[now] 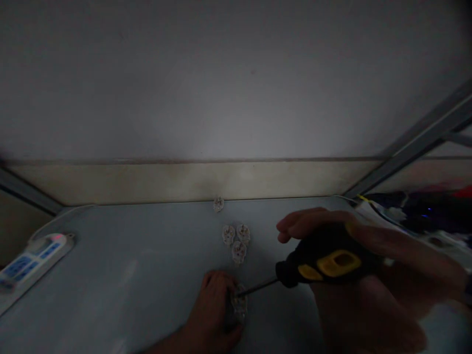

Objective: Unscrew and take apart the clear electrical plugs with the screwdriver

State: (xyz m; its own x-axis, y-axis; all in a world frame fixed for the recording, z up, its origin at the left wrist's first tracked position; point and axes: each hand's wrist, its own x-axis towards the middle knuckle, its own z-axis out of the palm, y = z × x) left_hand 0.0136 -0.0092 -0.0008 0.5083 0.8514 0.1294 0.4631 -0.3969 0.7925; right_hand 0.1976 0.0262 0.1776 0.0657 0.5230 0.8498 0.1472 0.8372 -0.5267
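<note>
In my right hand [383,295] is a screwdriver [332,258] with a thick black and yellow handle, its fingers wrapped round the grip. The thin shaft slants down to the left, and its tip meets a small clear plastic piece [240,306] with metal parts inside. Thumb and fingers of my left hand [212,309] close on that piece from the left, against the table. Whether the tip sits in a screw is too dark and small to tell. Beyond lie three similar clear pieces [239,251] grouped together, and a single clear piece [218,204] by the wall.
A white power strip [37,265] with blue sockets and a lit red switch lies at the left of the grey table [121,255]. The wall [236,98] rises behind. Metal frame bars [405,147] slant at both sides. Cables and dark items crowd the right.
</note>
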